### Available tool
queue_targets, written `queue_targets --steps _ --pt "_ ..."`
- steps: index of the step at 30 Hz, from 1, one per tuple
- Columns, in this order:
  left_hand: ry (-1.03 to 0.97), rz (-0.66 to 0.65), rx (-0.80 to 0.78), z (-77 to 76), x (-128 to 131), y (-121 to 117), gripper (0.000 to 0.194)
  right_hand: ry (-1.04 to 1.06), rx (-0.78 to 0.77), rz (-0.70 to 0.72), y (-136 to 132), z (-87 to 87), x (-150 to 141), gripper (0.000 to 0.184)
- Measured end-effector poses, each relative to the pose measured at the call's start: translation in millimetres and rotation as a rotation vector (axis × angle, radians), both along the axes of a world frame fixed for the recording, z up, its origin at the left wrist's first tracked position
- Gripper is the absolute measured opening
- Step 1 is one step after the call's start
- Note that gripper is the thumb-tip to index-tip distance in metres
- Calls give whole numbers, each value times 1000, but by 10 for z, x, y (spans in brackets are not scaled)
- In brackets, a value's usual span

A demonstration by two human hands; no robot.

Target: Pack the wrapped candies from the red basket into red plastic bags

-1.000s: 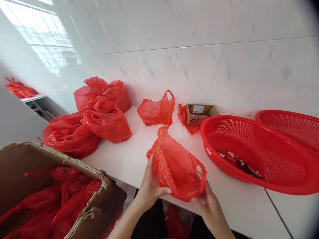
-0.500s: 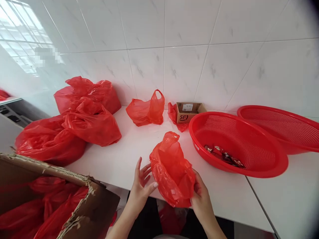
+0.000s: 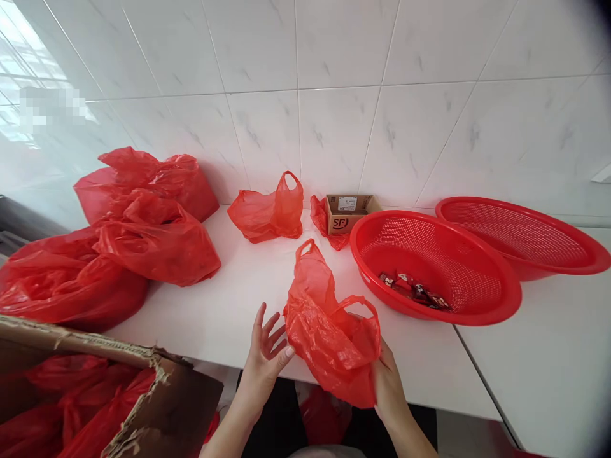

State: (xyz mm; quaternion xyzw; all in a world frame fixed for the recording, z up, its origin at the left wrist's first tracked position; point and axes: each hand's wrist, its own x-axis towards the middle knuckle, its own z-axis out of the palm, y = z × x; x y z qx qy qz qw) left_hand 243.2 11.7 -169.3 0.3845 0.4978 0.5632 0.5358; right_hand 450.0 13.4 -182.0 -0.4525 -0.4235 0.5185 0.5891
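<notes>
Near the lower centre of the frame, a red carrier bag [image 3: 329,343] hung over the front edge of a white table [image 3: 248,286], its two loop handles upright and its sides crumpled, so whether it held anything could not be told. The right hand [image 3: 389,381] gripped it by its right side, the fingers mostly hidden by plastic. The left hand [image 3: 264,356] was open, fingers spread, with its thumb close to the bag's left side; whether it touched could not be told. At right of centre stood a red perforated basket [image 3: 477,267] with a few small dark packets [image 3: 422,296] lying together on its bottom. A second basket [image 3: 520,235] stood behind it at the right, partly covered by its rim. A small cardboard box [image 3: 340,224] marked "SF" stood open near the wall, contents unclear, with red plastic [image 3: 337,242] against it. Left of that sat a limp bag [image 3: 265,213] with one handle raised. Bulging red bags [image 3: 157,238] crowded the left, and a torn-edged carton [image 3: 176,407] at lower left held knotted red bundles [image 3: 90,388].
</notes>
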Motion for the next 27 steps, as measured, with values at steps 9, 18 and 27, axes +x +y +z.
queue_targets --steps 9,18,27 --pt "113 -165 -26 160 -62 46 55 -133 40 -39 33 109 150 38" --pt "201 276 81 337 -349 251 40 -431 178 -64 37 68 453 27" --pt "726 46 198 817 -51 529 58 -768 305 8 -33 491 702 32"
